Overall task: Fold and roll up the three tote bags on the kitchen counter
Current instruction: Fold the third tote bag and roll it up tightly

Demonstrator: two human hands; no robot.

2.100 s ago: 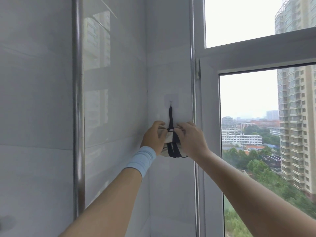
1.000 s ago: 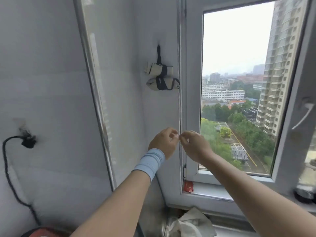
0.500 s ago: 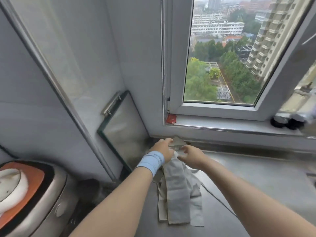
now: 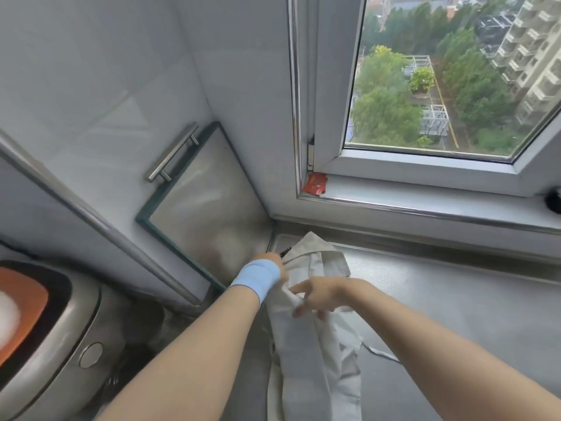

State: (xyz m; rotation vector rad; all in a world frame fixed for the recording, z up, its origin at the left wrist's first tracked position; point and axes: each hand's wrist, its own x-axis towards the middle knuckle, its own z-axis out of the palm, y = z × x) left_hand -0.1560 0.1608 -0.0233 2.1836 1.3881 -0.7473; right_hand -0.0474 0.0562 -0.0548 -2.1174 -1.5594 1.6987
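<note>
A white tote bag (image 4: 306, 354), folded into a long strip, lies on the steel counter (image 4: 455, 305) and runs from the corner toward me. Its far end (image 4: 315, 256) is lifted and crumpled. My left hand (image 4: 268, 261), above a blue wristband, is at that far end's left edge and seems to grip it; its fingers are hidden behind the wrist. My right hand (image 4: 315, 296) lies across the strip just below, thumb and curled fingers pinching the cloth. A thin strap (image 4: 379, 354) trails off to the right. No other bags are in view.
A glass board with a metal handle (image 4: 200, 205) leans in the wall corner beside my left hand. A silver and orange rice cooker (image 4: 51, 335) stands at the left. The window sill (image 4: 425, 208) carries a red packet (image 4: 315, 185) and a dark object (image 4: 554, 199).
Both hands left the rolled bag hanging on the wall hook and came down to the counter. They now hold the folded white bag, and its far end has lifted.
</note>
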